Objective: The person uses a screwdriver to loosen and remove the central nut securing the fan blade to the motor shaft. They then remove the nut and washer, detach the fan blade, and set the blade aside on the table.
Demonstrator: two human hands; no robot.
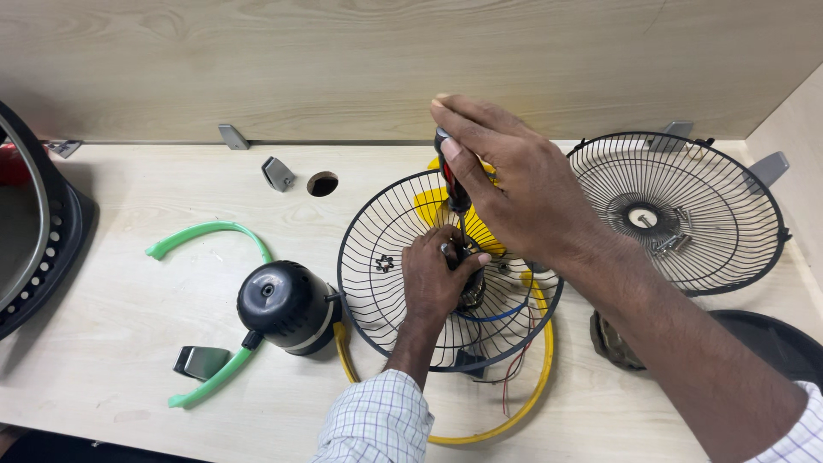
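Note:
A black wire fan guard (pixel 377 257) lies on the light wooden table, over a yellow ring (pixel 523 399) and a yellow part. My left hand (pixel 433 279) reaches through to the guard's centre and pinches a small metal piece at the hub. My right hand (pixel 514 184) is closed around a screwdriver (pixel 453 184) with a red and black handle, held upright with its tip at the hub, just above my left fingers. The hub itself is mostly hidden by my hands.
A black motor housing (pixel 287 306) sits left of the guard, on a green curved bracket (pixel 210 231). A second wire guard (pixel 677 210) with loose screws lies at the right. A dark round base (pixel 34 231) is at the left edge, a black disc (pixel 771 343) at the lower right.

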